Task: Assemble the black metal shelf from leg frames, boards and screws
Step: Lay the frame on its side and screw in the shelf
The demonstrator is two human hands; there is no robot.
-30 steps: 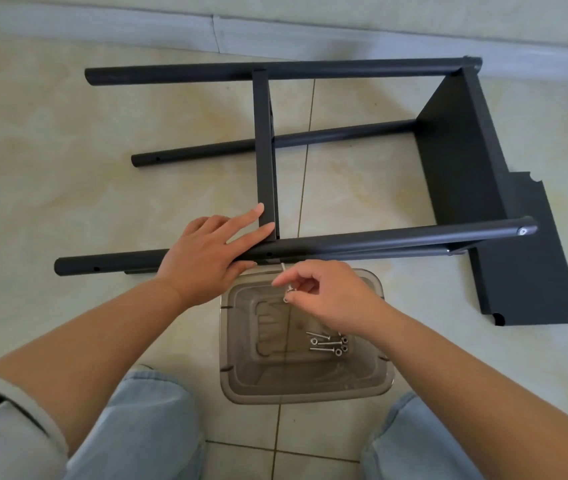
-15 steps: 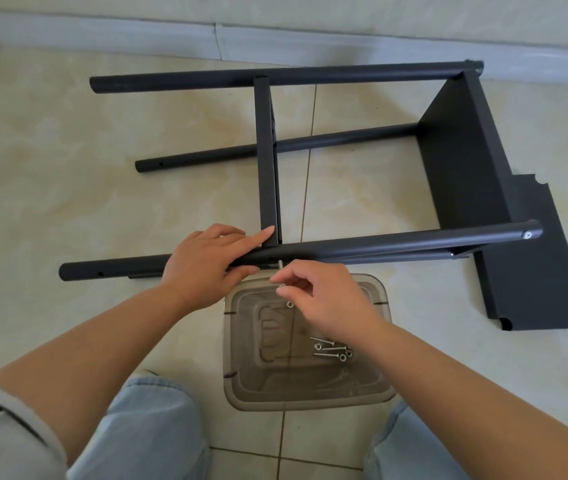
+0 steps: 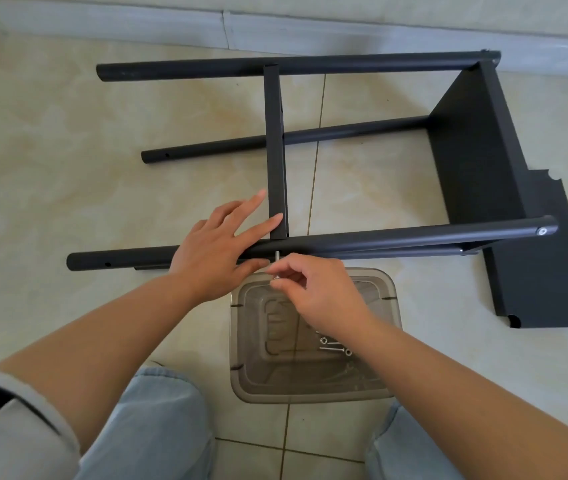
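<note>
The black metal shelf lies on its side on the tiled floor. Its near leg tube runs left to right, the far leg tube lies by the wall, and a lower tube shows between them. A narrow board stands edge-on between the near and far tubes, and a wide board closes the right end. My left hand rests on the near tube where the narrow board meets it, fingers straight. My right hand pinches a silver screw whose tip enters the near tube.
A clear plastic box with several loose screws stands on the floor between my knees. A loose black board lies flat at the right. A grey skirting runs along the wall behind the shelf.
My right hand has carried the screw up from over the box to the near tube. My left hand has spread its fingers further against the narrow board.
</note>
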